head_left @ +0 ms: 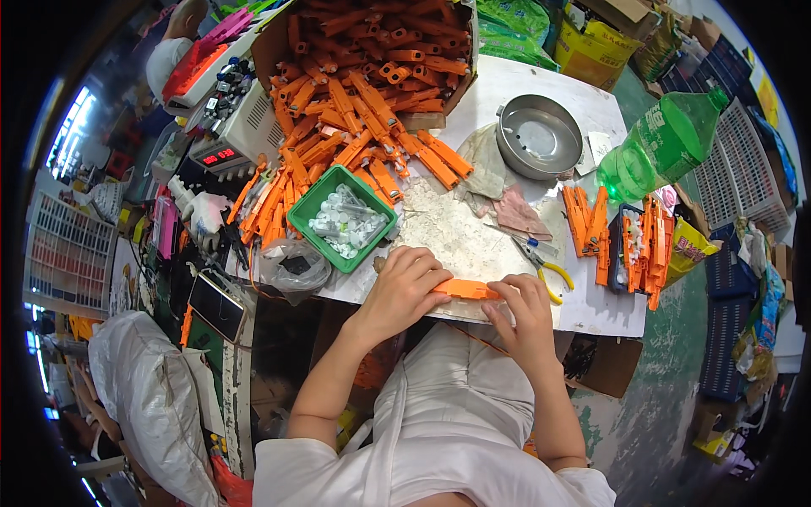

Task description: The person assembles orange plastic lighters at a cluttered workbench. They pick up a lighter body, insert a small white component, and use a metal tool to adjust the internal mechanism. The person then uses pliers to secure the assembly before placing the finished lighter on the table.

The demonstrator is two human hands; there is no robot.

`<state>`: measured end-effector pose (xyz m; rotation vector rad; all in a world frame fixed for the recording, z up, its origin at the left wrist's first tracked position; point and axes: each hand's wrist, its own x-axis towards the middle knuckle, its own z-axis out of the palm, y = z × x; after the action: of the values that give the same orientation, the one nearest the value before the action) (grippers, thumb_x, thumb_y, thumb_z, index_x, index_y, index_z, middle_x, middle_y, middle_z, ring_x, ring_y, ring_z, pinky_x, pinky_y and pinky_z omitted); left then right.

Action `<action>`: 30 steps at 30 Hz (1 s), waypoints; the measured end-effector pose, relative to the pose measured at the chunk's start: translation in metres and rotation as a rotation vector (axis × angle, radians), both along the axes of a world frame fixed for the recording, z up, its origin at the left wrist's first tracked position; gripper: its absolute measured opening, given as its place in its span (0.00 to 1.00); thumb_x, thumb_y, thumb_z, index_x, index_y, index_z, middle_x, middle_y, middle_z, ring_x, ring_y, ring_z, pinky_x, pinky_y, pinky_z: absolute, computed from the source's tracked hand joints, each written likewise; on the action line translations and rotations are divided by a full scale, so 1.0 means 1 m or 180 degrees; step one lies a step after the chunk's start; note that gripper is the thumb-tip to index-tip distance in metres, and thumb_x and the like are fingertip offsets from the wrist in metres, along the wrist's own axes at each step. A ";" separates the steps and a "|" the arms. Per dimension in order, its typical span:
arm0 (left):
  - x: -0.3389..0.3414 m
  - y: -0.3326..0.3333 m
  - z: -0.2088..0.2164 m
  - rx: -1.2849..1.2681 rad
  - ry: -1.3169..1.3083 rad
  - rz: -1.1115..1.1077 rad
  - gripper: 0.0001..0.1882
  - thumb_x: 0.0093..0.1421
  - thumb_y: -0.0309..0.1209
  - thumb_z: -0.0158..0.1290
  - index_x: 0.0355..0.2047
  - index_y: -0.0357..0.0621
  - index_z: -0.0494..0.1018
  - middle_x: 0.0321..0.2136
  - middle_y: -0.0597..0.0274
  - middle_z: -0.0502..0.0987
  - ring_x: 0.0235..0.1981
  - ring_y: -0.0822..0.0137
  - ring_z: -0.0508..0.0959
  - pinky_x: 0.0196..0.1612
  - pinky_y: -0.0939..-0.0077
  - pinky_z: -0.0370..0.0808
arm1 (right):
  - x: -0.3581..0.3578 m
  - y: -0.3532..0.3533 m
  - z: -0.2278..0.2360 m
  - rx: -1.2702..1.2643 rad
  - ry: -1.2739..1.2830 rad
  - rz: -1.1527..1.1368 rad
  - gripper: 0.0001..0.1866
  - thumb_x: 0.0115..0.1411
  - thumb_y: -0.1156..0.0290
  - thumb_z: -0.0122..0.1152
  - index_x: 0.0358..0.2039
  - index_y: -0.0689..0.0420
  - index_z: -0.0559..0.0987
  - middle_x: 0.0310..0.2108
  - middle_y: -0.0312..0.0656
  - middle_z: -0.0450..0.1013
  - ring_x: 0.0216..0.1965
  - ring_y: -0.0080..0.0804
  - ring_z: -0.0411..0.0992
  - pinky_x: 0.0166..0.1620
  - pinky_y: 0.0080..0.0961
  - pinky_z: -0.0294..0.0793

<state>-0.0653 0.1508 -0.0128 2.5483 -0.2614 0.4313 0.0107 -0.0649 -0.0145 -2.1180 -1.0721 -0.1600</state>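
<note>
An orange plastic part (465, 290), long and narrow, lies level at the front edge of the worktable. My left hand (404, 289) grips its left end with the fingers bent over it. At its right end, my right hand (525, 319) pinches it between thumb and fingers. The fingers cover both ends of the part. Just left of my left hand stands a green tray (306, 221) of small clear and white plastic pieces (345, 221). Yellow-handled pliers (549, 279) lie beyond my right hand.
A box heaped with orange parts (372, 59) spills onto the table. A round metal bowl (539, 135), a green bottle (667, 144) and a bin of orange parts (650, 245) stand to the right. Left are a grey plastic bag (294, 269), a phone (216, 306) and a device with red digits (221, 155).
</note>
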 end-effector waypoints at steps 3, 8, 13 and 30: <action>0.003 -0.002 -0.001 0.0047 -0.0022 -0.0031 0.17 0.47 0.34 0.61 0.37 0.41 0.76 0.36 0.60 0.73 0.46 0.58 0.69 0.51 0.62 0.63 | 0.002 0.003 -0.002 -0.0139 -0.0041 0.0033 0.17 0.51 0.68 0.65 0.42 0.57 0.76 0.41 0.42 0.69 0.47 0.43 0.65 0.49 0.37 0.64; 0.002 0.000 -0.007 0.0005 -0.0015 -0.0022 0.16 0.49 0.33 0.60 0.38 0.42 0.75 0.35 0.61 0.72 0.45 0.61 0.69 0.52 0.64 0.62 | 0.006 0.007 -0.008 -0.0336 -0.0080 0.0131 0.18 0.51 0.68 0.64 0.43 0.57 0.75 0.41 0.41 0.69 0.48 0.42 0.65 0.50 0.37 0.63; 0.001 -0.001 -0.011 -0.0109 0.0007 0.0043 0.16 0.49 0.33 0.60 0.37 0.42 0.75 0.34 0.61 0.73 0.44 0.60 0.70 0.50 0.64 0.63 | 0.009 0.006 -0.016 -0.0271 -0.0043 0.0168 0.17 0.50 0.70 0.63 0.42 0.56 0.76 0.39 0.40 0.71 0.47 0.41 0.66 0.50 0.36 0.64; 0.020 0.000 0.011 0.0194 0.0589 0.0026 0.12 0.46 0.37 0.61 0.28 0.44 0.76 0.30 0.64 0.76 0.44 0.60 0.71 0.49 0.66 0.63 | 0.067 0.016 0.026 -0.2365 0.0059 0.0972 0.19 0.43 0.52 0.68 0.22 0.58 0.79 0.25 0.39 0.74 0.34 0.37 0.71 0.40 0.31 0.67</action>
<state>-0.0455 0.1511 -0.0015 2.6283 -0.1982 0.1908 0.0778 -0.0484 0.0119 -2.5277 -1.5984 0.4748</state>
